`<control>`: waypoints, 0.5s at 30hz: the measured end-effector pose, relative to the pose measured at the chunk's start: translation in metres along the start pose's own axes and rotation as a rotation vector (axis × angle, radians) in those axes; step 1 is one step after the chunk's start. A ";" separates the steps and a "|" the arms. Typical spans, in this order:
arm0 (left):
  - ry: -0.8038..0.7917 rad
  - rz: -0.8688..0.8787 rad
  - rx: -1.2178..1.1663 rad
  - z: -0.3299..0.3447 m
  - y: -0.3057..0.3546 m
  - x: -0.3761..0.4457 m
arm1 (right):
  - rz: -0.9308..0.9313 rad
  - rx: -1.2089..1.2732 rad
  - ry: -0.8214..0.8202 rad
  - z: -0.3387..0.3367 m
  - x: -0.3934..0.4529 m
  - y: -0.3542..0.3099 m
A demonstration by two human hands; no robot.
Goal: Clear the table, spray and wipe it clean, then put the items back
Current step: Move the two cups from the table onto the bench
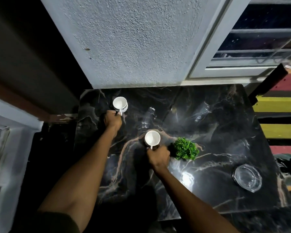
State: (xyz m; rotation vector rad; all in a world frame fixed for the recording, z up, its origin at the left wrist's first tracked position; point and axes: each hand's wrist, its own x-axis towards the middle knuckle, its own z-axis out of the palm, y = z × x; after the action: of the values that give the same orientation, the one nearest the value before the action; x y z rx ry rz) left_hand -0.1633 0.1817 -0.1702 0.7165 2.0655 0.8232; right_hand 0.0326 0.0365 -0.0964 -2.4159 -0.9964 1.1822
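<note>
— Table (pixel 217 190) first: black marble look with pale veins, glossy, a bright glare spot near its six o'clock edge; it sits against a rough grey wall (pixel 133 39) at twelve o'clock.

— And the hands?

— Left hand (pixel 112 119) is curled closed round the handle of a white cup (pixel 120 103) at about ten o'clock on the table; right hand (pixel 159 157) is likewise closed on the handle of a second white cup (pixel 152 138) near the centre; whether either cup is lifted or resting, I cannot tell.

— Anything beside them?

— A small green plant (pixel 185 148) just beside the right hand, at its three o'clock; a clear glass dish (pixel 248 178) well apart at four o'clock on the table; faint clear glass shapes toward one o'clock, too blurred to name.
</note>
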 end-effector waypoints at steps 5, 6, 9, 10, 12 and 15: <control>-0.116 -0.051 -0.069 -0.006 0.041 -0.031 | 0.024 0.082 -0.069 -0.001 0.005 0.004; -0.137 -0.081 -0.096 -0.005 0.045 -0.034 | 0.024 0.093 -0.073 -0.002 0.007 0.005; -0.239 -0.169 -0.210 0.002 0.047 -0.041 | 0.016 0.096 -0.092 -0.004 0.010 0.006; -0.262 -0.181 -0.225 0.004 0.048 -0.044 | 0.012 0.102 -0.101 -0.004 0.011 0.007; -0.306 -0.187 -0.258 0.006 0.047 -0.051 | 0.001 0.120 -0.105 -0.006 0.011 0.008; -0.331 -0.220 -0.328 0.012 0.043 -0.063 | -0.023 0.135 -0.105 -0.011 0.013 0.009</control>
State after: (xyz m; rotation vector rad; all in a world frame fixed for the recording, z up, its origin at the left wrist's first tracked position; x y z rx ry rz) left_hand -0.1109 0.1674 -0.1151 0.4039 1.6286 0.8287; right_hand 0.0507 0.0392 -0.1018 -2.2534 -0.9391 1.3346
